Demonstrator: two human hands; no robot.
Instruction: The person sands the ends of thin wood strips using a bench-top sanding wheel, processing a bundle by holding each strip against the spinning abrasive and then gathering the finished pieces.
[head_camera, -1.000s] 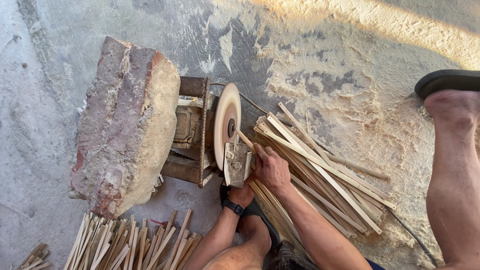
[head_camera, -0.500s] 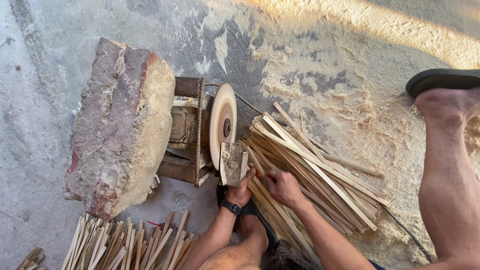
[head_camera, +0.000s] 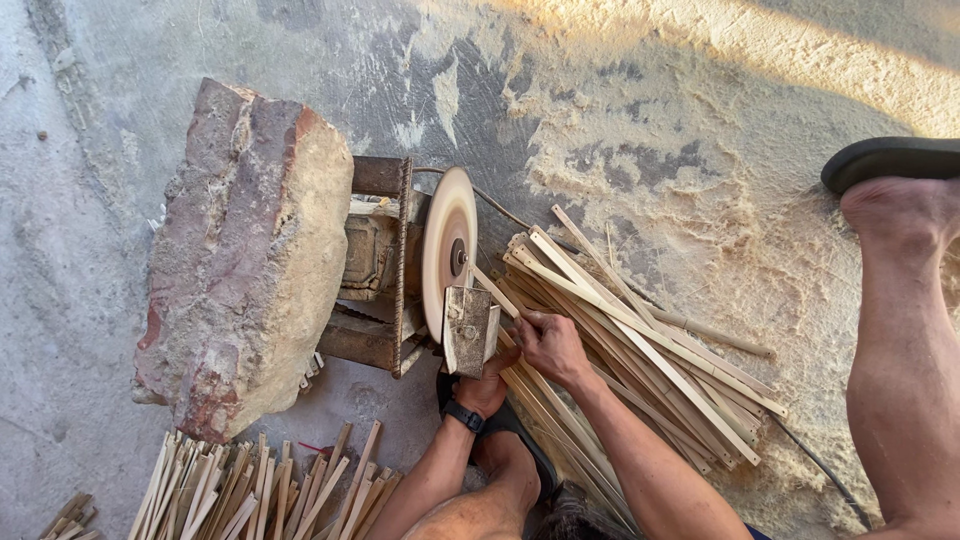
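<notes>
As before at disc (head_camera: 449, 252) | right hand (head_camera: 548, 345) regrips stick (head_camera: 497, 293)

Only one view here, from a camera on the person's head, looking almost straight down at the ground. The person's own forearms come in from the bottom edge, so the lower part of the frame is nearest the body and the top is farthest out. It sits fairly close: the grinding disc (head_camera: 449, 252) lands near the middle, with the big stone block (head_camera: 243, 255) left of it and the pile of wooden slats (head_camera: 640, 345) to the right. A leg (head_camera: 900, 360) runs down the right edge, probably the person's own, though the frame cuts it off. With just this single camera, no second view overlaps it.
</notes>
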